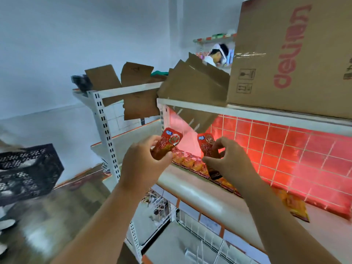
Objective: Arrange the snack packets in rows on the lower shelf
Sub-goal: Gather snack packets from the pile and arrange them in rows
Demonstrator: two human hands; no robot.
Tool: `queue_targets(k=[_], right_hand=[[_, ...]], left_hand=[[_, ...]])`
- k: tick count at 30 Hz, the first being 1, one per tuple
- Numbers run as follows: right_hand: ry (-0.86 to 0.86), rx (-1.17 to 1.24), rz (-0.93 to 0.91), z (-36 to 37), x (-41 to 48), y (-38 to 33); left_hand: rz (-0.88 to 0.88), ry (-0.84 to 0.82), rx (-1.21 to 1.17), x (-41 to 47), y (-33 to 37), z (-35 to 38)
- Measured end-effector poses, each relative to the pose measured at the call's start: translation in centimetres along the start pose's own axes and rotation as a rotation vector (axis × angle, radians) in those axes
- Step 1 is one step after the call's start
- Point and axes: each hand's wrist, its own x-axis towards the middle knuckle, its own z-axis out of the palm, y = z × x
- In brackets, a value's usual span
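My left hand [144, 164] grips a red snack packet [167, 143] upright at the left end of the shelf [190, 189]. A second red packet [206, 143] is pinched by my right hand [228, 159], just to the right of the first. Behind and below both hands, a row of orange-red packets [192, 162] lies along the back of the shelf, running right to a loose packet [297, 206] beside my right forearm. The shelf's back is a white wire grid [285, 149] glowing red.
A large cardboard box [293, 54] and flattened cardboard [192, 82] sit on the shelf above. A white slotted upright [103, 128] stands at left, with a black crate [26, 172] further left. Wire dividers [209, 242] line the shelf below. Another person [217, 54] is behind.
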Motion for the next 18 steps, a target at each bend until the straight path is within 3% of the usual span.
queue_targets(k=[18], right_hand=[[-0.141, -0.051, 0.167, 14.4, 15.7, 8.9]], left_hand=[[-0.116, -0.179, 0.084, 11.4, -14.6, 12.9]])
